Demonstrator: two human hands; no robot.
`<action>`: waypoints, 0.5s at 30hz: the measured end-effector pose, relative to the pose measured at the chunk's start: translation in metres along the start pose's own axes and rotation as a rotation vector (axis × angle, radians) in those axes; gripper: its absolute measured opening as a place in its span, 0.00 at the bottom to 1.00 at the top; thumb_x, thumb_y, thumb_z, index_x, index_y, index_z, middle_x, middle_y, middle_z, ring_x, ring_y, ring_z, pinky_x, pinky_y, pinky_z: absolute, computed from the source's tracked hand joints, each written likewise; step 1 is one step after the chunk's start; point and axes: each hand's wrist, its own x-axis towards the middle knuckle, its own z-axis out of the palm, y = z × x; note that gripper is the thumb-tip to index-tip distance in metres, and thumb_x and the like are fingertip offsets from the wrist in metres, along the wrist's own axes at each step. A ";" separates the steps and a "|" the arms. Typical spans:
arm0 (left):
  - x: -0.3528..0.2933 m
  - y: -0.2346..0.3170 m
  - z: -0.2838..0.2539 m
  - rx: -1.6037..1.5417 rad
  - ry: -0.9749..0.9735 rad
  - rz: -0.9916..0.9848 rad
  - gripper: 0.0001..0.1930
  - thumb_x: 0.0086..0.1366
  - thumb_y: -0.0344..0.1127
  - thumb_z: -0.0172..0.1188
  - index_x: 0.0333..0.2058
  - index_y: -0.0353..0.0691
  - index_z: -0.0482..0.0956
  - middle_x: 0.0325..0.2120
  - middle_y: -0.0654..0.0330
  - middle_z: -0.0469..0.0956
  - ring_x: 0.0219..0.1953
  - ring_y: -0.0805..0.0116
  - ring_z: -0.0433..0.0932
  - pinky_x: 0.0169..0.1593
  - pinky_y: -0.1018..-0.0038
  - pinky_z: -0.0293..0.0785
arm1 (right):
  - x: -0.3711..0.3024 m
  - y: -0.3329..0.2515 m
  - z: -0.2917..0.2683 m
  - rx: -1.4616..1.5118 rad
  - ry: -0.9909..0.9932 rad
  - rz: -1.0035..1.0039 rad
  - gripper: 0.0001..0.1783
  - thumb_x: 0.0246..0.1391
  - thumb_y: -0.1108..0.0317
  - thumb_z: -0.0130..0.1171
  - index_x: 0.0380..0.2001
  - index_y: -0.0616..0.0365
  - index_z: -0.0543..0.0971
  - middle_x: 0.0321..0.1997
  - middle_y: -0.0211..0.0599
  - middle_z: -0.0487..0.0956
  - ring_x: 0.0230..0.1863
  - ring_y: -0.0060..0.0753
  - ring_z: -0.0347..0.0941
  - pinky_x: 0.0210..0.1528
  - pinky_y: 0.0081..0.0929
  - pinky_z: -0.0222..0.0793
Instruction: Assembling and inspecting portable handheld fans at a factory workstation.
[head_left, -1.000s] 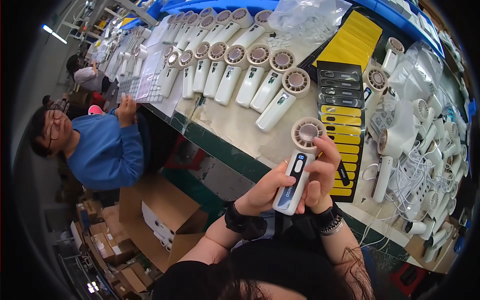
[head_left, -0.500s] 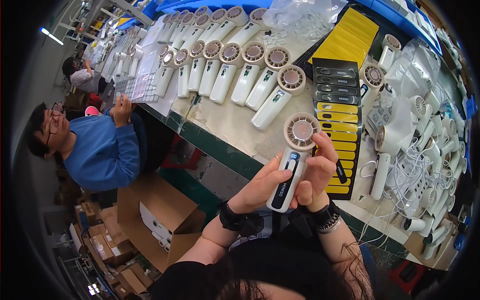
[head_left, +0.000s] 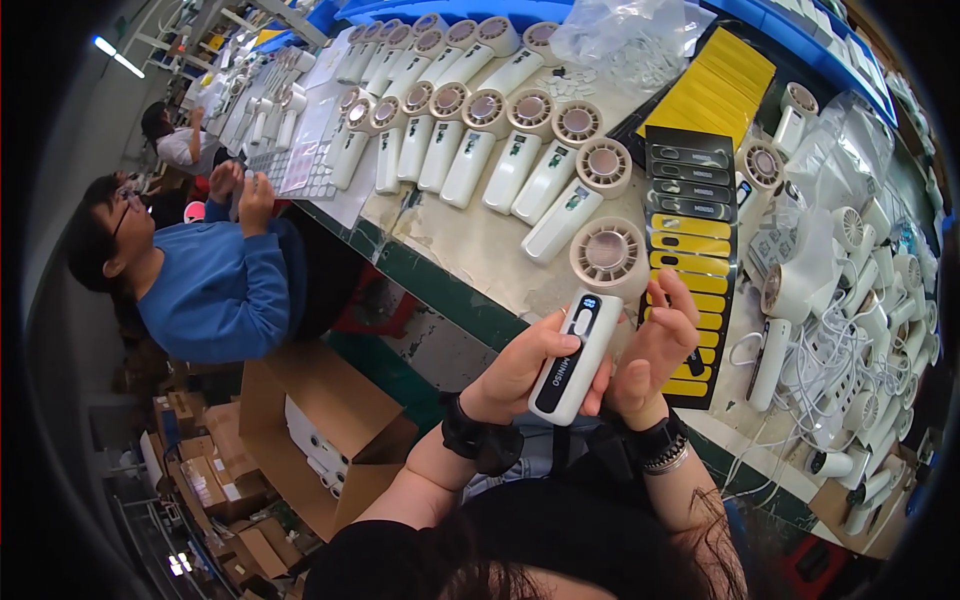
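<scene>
A white handheld fan (head_left: pixel 572 372) with a round beige head and a black front panel is tilted up in front of me. My left hand (head_left: pixel 518 368) is closed around its handle, the thumb resting on the panel beside the oval button. A small display glows above that button. My right hand (head_left: pixel 655 350) is beside the handle with its fingers spread and raised, gripping nothing. Just beyond the right fingers lies a sheet of black and yellow panel stickers (head_left: pixel 693 240), with several dark stickers at its far end and yellow backing showing lower down.
Rows of similar fans (head_left: pixel 470 165) lie across the table. Yellow sheets (head_left: pixel 725 85) and a clear plastic bag (head_left: pixel 630 40) are behind. At right are tangled white cables (head_left: pixel 805 385) and piled fans. A co-worker in blue (head_left: pixel 215 290) sits left, near an open carton (head_left: pixel 375 425).
My right hand's fingers have drawn away from the fan and spread. The left hand keeps its grip. The whole view has shifted slightly, and the co-worker's hands have moved.
</scene>
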 end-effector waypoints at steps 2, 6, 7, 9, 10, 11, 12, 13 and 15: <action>-0.003 0.006 0.008 -0.048 -0.030 0.000 0.31 0.58 0.43 0.49 0.55 0.26 0.58 0.23 0.46 0.73 0.18 0.61 0.75 0.24 0.75 0.75 | 0.001 0.000 0.002 0.033 0.042 0.012 0.26 0.55 0.46 0.46 0.48 0.54 0.61 0.61 0.53 0.56 0.63 0.47 0.53 0.62 0.45 0.50; -0.011 0.015 0.022 -0.168 -0.076 -0.006 0.32 0.58 0.43 0.48 0.55 0.24 0.57 0.22 0.45 0.71 0.15 0.60 0.74 0.21 0.74 0.74 | 0.001 0.000 0.002 0.064 0.070 0.025 0.27 0.55 0.48 0.45 0.49 0.57 0.59 0.60 0.55 0.55 0.61 0.50 0.55 0.62 0.47 0.50; -0.013 0.017 0.025 -0.165 -0.071 0.003 0.32 0.58 0.43 0.48 0.55 0.24 0.57 0.22 0.45 0.71 0.15 0.60 0.74 0.21 0.74 0.74 | 0.001 -0.001 0.003 0.073 0.066 0.023 0.27 0.55 0.48 0.45 0.49 0.57 0.59 0.60 0.55 0.55 0.61 0.50 0.55 0.62 0.47 0.50; -0.016 0.021 0.029 -0.176 -0.106 -0.020 0.32 0.58 0.43 0.48 0.55 0.23 0.57 0.21 0.45 0.71 0.14 0.59 0.73 0.19 0.74 0.73 | -0.002 -0.001 0.002 0.052 0.059 0.054 0.27 0.55 0.49 0.45 0.49 0.57 0.58 0.60 0.55 0.54 0.61 0.50 0.54 0.62 0.47 0.50; -0.016 0.021 0.030 -0.184 -0.126 -0.035 0.33 0.57 0.43 0.48 0.55 0.22 0.56 0.20 0.45 0.71 0.13 0.59 0.73 0.18 0.74 0.73 | -0.003 -0.001 0.001 0.037 0.056 0.070 0.28 0.55 0.49 0.45 0.50 0.57 0.57 0.60 0.54 0.54 0.61 0.50 0.54 0.62 0.46 0.50; -0.016 0.022 0.031 -0.186 -0.127 -0.032 0.33 0.57 0.43 0.48 0.55 0.22 0.56 0.20 0.45 0.71 0.13 0.59 0.73 0.18 0.74 0.73 | -0.004 -0.001 0.000 0.037 0.053 0.068 0.28 0.55 0.49 0.45 0.50 0.57 0.57 0.60 0.54 0.54 0.61 0.50 0.54 0.62 0.46 0.50; -0.017 0.021 0.032 -0.208 -0.136 -0.041 0.33 0.57 0.43 0.49 0.55 0.22 0.57 0.20 0.45 0.71 0.13 0.59 0.73 0.18 0.74 0.73 | -0.005 -0.001 -0.001 0.012 0.044 0.086 0.27 0.55 0.50 0.45 0.50 0.57 0.57 0.61 0.54 0.53 0.61 0.50 0.54 0.62 0.46 0.50; -0.017 0.021 0.032 -0.230 -0.145 -0.051 0.33 0.57 0.43 0.49 0.55 0.22 0.57 0.20 0.45 0.71 0.13 0.59 0.73 0.17 0.74 0.73 | -0.006 -0.002 -0.003 -0.014 0.035 0.104 0.27 0.54 0.51 0.46 0.50 0.57 0.56 0.61 0.54 0.53 0.61 0.50 0.54 0.62 0.46 0.50; -0.018 0.021 0.035 -0.246 -0.155 -0.056 0.33 0.57 0.43 0.49 0.55 0.22 0.57 0.20 0.45 0.71 0.13 0.59 0.73 0.17 0.74 0.73 | -0.007 -0.005 -0.004 -0.034 0.027 0.117 0.27 0.54 0.52 0.46 0.51 0.57 0.56 0.61 0.54 0.53 0.62 0.49 0.53 0.62 0.46 0.50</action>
